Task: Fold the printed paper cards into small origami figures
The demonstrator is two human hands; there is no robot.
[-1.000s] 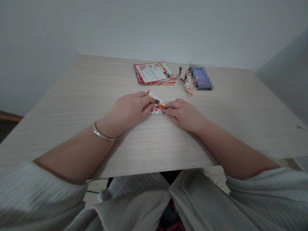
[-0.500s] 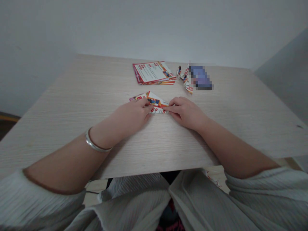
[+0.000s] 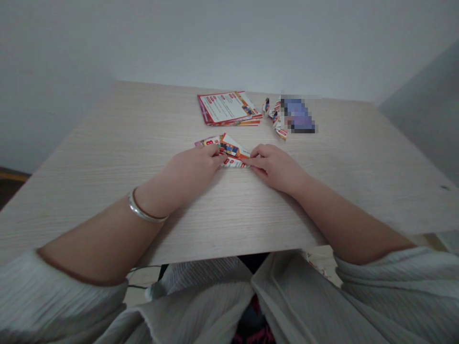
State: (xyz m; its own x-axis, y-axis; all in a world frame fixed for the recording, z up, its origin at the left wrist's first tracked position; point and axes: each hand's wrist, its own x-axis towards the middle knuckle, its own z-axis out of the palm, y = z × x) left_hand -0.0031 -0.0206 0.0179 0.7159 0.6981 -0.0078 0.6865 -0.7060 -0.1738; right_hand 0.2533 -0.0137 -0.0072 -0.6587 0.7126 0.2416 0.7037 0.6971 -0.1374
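A partly folded printed paper sheet [image 3: 233,149], white with orange, red and blue print, lies on the pale wooden table [image 3: 229,215] between my hands. My left hand [image 3: 197,167], with a silver bangle at the wrist, is closed on the sheet's left side, thumb and fingers pressing the fold. Closed at its right end, my right hand [image 3: 276,165] pinches the narrow corner with the index finger lying along the folded edge. The undersides of the fingers and part of the sheet are hidden.
Beyond my hands lies a stack of printed sheets [image 3: 229,107]. Several folded paper pieces [image 3: 275,118] sit right of it, beside a pixelated dark rectangular object [image 3: 299,114]. A wall [image 3: 229,43] stands behind the table, whose front edge is close to my body.
My left hand has shifted slightly, its thumb moving a little left along the fold. The sheet has tilted a bit. My right hand stays almost in place.
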